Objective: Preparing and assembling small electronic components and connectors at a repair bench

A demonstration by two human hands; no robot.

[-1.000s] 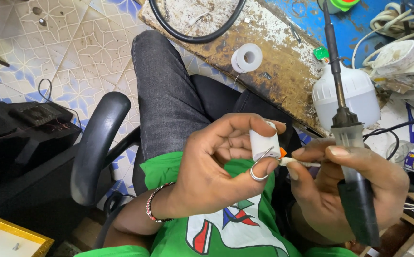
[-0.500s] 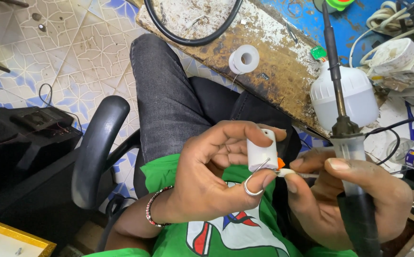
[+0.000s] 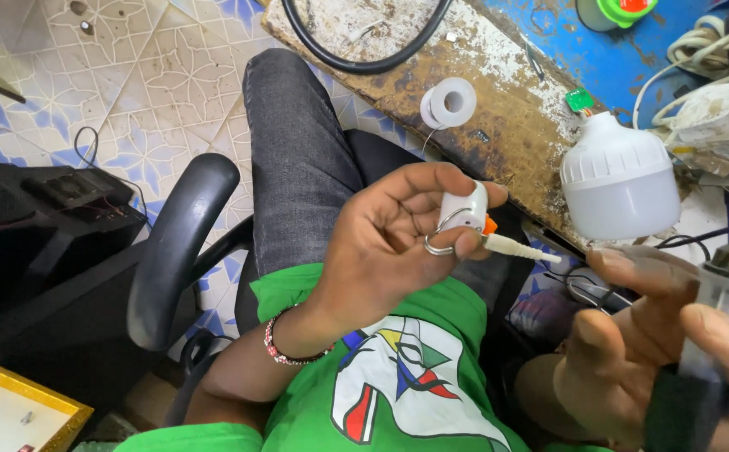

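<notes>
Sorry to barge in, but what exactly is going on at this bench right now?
A seated person in a green shirt holds a small white device in the left hand, pinched between the fingers, with an orange part and a pale plug tip sticking out toward the right. The right hand grips a soldering iron by its handle, held apart from the device. On the worn wooden bench lie a white bulb housing, a solder spool and a black cable loop.
</notes>
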